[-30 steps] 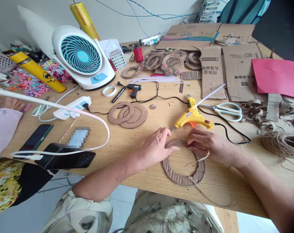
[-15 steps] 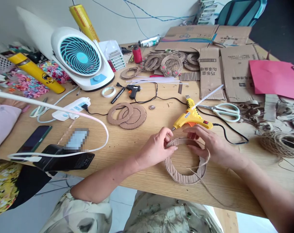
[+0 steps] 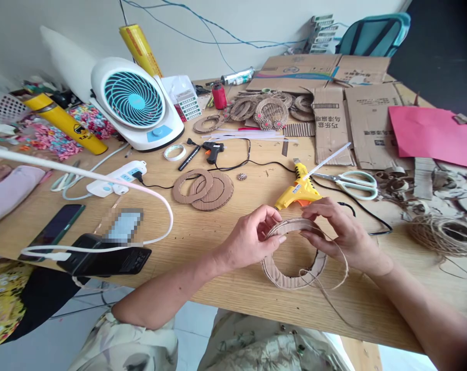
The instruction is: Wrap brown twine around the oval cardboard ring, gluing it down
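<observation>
Between my hands is a corrugated cardboard ring point(image 3: 282, 279), its near side low over the table. My left hand point(image 3: 252, 233) pinches the ring's far left edge, thumb on the inner side. On the far right edge, the thumb and fingers of my right hand point(image 3: 343, 237) close around the cardboard. Thin jute twine point(image 3: 346, 268) runs from near my right fingers, loops out at the right and crosses the ring's near side, with a loose tail toward the table edge. Just beyond my fingers lies a yellow glue gun point(image 3: 295, 193) with a glue stick in its back.
Scissors point(image 3: 359, 184) and a twine coil point(image 3: 442, 236) lie to the right. Flat cardboard rings point(image 3: 192, 186), a black glue gun point(image 3: 213, 150) and a tape roll point(image 3: 175, 152) sit ahead. At left are a fan point(image 3: 135, 103), a power strip point(image 3: 115, 178) and a white cable point(image 3: 170, 216).
The twine loop now bulges farther right of the ring. My right hand has lifted slightly off the glue gun's side, its fingers more arched. The whole view has shifted a little.
</observation>
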Tool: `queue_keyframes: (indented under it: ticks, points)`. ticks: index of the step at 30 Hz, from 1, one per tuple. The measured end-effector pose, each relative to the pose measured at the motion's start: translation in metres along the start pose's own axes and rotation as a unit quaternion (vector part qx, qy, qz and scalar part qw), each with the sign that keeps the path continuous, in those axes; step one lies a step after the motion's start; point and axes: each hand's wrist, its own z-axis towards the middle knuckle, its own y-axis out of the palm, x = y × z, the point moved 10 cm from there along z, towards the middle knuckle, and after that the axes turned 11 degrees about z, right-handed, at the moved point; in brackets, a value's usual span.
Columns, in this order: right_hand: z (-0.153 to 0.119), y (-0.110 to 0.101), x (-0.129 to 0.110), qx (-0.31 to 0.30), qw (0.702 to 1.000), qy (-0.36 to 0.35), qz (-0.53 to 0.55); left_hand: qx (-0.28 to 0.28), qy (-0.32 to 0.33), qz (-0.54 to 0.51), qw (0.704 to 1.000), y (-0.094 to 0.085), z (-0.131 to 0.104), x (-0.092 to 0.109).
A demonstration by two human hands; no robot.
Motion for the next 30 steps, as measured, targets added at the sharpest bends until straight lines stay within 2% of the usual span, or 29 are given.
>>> queue_keyframes:
  ticks: [6,9,12,16,23,30]
  points:
    - [0.000,0.002,0.004,-0.004,1.000,0.023,0.016,-0.036,-0.039,-0.069,0.996,0.003,0.002,-0.010]
    - [0.000,0.002,0.009,-0.002,0.999,0.048,0.011,-0.010,-0.058,-0.031,0.998,-0.006,0.005,-0.018]
    - [0.000,0.005,0.014,-0.010,0.998,0.066,0.016,0.022,-0.030,0.053,0.998,-0.014,0.007,-0.017]
    - [0.000,0.009,0.013,-0.023,0.998,0.061,0.010,0.050,0.015,0.079,0.995,-0.014,0.009,-0.015]
    - [0.003,0.014,0.006,-0.026,0.999,0.043,0.008,0.050,0.022,0.103,0.993,-0.010,0.009,-0.019]
    - [0.003,0.016,0.008,-0.032,0.998,0.057,0.006,0.056,0.013,0.115,0.992,-0.009,0.011,-0.022]
